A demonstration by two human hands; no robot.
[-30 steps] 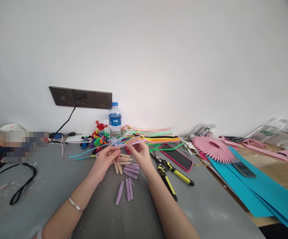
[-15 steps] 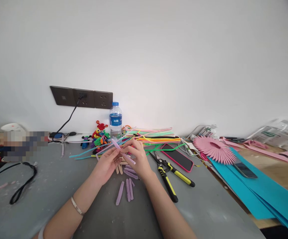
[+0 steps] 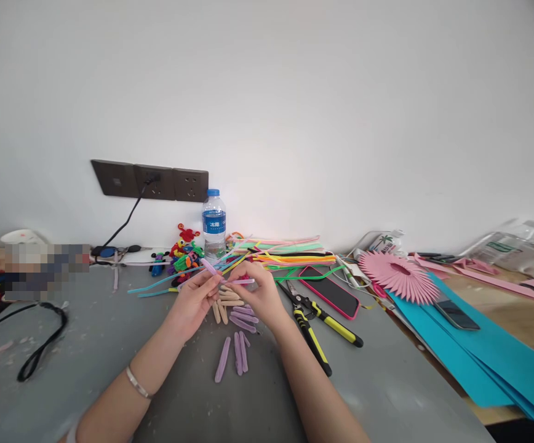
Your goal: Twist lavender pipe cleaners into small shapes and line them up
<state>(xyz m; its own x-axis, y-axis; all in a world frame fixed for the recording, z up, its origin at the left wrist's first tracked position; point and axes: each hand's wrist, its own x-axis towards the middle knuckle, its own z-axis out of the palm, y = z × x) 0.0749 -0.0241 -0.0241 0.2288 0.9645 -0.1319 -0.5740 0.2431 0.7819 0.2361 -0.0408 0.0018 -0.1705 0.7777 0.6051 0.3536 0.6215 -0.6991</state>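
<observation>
Between the fingertips of my left hand (image 3: 193, 304) is a lilac-wrapped craft stick (image 3: 208, 266), its upper end poking out above the thumb. My right hand (image 3: 264, 295) pinches a lilac pipe cleaner (image 3: 248, 282) close beside the left fingertips, and a short length sticks out to the right. Where the pipe cleaner meets the stick is partly covered by fingers. Below the hands lie several bare wooden craft sticks (image 3: 223, 312). Several lilac-wrapped sticks (image 3: 240, 353) rest nearer to me on the grey table (image 3: 179, 394).
Pliers (image 3: 315, 329) with yellow-black handles and a pink-edged phone (image 3: 331, 293) lie right of my hands. Behind stand a water bottle (image 3: 214, 224), colourful pipe-cleaner figures (image 3: 186, 252) and loose pipe cleaners (image 3: 294, 257). Blue sheets (image 3: 493, 363) and a pink paper fan (image 3: 396, 277) sit farther right.
My right hand has turned and shifted slightly right and down, and the pipe cleaner's end now points level to the right instead of downward. More bare sticks show below.
</observation>
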